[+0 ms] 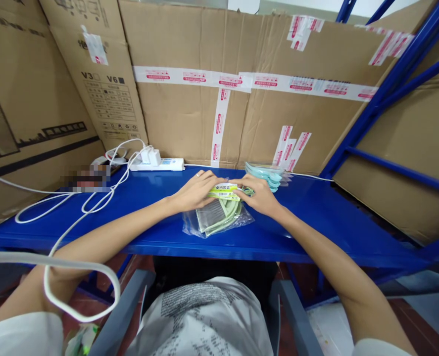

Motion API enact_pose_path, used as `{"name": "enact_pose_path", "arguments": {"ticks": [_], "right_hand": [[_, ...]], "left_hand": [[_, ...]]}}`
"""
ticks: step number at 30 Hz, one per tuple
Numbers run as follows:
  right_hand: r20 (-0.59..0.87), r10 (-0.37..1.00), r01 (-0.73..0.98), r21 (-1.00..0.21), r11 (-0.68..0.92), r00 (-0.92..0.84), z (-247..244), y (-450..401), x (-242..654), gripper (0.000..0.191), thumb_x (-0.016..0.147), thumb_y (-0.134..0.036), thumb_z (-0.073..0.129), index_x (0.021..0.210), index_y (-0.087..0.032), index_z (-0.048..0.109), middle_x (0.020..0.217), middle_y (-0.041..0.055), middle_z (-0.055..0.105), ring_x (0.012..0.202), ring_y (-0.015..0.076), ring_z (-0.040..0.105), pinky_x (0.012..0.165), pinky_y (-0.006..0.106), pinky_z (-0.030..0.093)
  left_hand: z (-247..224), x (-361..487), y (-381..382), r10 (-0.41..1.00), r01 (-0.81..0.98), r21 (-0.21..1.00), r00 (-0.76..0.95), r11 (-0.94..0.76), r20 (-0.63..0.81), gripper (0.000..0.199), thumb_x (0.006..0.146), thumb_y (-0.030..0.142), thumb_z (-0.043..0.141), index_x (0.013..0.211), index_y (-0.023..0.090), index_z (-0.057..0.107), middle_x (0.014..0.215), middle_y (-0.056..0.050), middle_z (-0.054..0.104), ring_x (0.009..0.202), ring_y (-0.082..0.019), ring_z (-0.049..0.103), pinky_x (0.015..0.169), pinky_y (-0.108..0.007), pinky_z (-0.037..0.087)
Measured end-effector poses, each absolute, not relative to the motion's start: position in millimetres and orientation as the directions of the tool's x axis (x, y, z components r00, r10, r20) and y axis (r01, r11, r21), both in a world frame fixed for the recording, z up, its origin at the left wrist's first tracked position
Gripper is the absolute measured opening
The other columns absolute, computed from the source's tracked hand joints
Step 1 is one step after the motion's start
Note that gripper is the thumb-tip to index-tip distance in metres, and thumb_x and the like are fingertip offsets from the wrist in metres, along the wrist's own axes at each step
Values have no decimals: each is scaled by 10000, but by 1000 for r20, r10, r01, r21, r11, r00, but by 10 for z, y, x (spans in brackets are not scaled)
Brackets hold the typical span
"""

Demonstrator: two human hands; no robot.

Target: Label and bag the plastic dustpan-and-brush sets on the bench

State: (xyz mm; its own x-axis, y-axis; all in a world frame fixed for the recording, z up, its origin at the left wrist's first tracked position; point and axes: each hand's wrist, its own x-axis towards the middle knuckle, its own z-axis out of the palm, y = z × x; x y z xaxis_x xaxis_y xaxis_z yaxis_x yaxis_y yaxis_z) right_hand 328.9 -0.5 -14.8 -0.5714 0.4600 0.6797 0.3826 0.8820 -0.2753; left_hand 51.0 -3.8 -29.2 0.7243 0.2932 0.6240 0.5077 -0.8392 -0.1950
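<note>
A light-green desk dustpan-and-brush set point(224, 210) in a clear plastic bag lies on the blue table, near its front edge. Across the bag's top is a yellow-green and white label card point(224, 190). My left hand point(196, 191) grips the bag's top and the card's left end, fingers curled over them. At the card's right end, my right hand point(259, 195) pinches it between thumb and fingers. The hidden fingertips do not show how they press on the bag. Just behind my right hand, several bagged light-blue pieces point(266, 174) lie stacked.
A white power strip point(158, 164) with plugged-in adapters stands at the back left. White cables point(104, 198) loop over the table's left side, one hanging close in front. Cardboard walls point(189, 118) enclose the blue table point(308, 222); a blue metal frame point(367, 113) rises at right.
</note>
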Motion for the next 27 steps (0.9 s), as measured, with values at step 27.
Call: {"name": "enact_pose_path", "arguments": {"ticks": [27], "right_hand": [[564, 722, 249, -692, 678, -399, -185, 167, 3388, 370, 914, -507, 764, 1179, -251, 811, 880, 60, 761, 692, 222, 732, 587, 354, 630]], "left_hand": [[-285, 407, 88, 402, 653, -81, 554, -753, 729, 447, 838, 154, 705, 1269, 189, 593, 1234, -125, 676, 1144, -327, 662, 927, -451, 504]]}}
